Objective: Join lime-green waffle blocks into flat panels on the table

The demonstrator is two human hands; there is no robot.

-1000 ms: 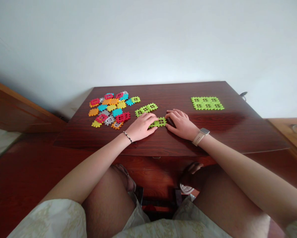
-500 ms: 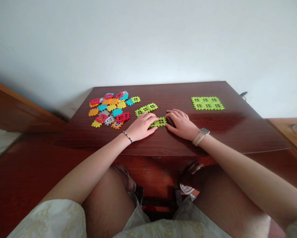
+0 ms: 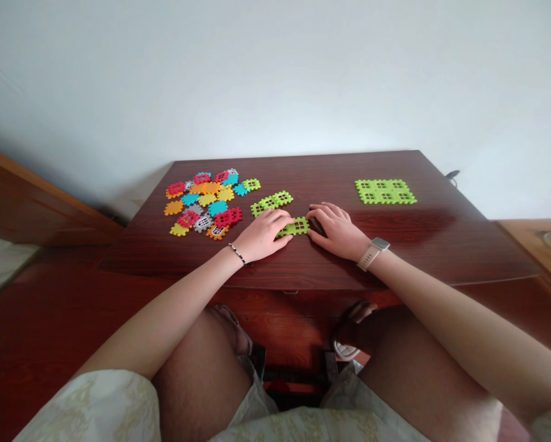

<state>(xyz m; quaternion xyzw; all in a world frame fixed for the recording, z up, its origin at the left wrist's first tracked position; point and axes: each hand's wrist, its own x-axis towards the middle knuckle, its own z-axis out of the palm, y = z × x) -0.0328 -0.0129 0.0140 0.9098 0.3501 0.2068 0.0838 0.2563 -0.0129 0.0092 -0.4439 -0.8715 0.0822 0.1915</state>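
Pale plain wall (image 3: 275, 73) above a dark, glossy reddish-wood bench (image 3: 303, 175), and at about the middle of that bench a short lime-green waffle-block strip (image 3: 294, 226), lying flat between both hands. Probably light, stiff plastic, perhaps a little slick on the polished top, with notched edges and window holes: likely easiest to take by those notches or pinched across its short ends, with little force. Left hand (image 3: 262, 233) over its left end, fingers draped on top; right hand (image 3: 335, 232) arched at its right end, fingertips at or just against the edge, something dark beneath them too shadowed to make out. Neither hand clenched, though no telling from this view whether either truly grasps the strip or only rests on it. Just beyond, a longer lime-green strip (image 3: 271, 202); further left, a loose heap of multicoloured tiles (image 3: 203, 205); well to the right, a joined lime-green panel (image 3: 385, 191). Beaded bracelet (image 3: 237, 253) above the left hand, pale-strapped watch (image 3: 373, 253) above the right.
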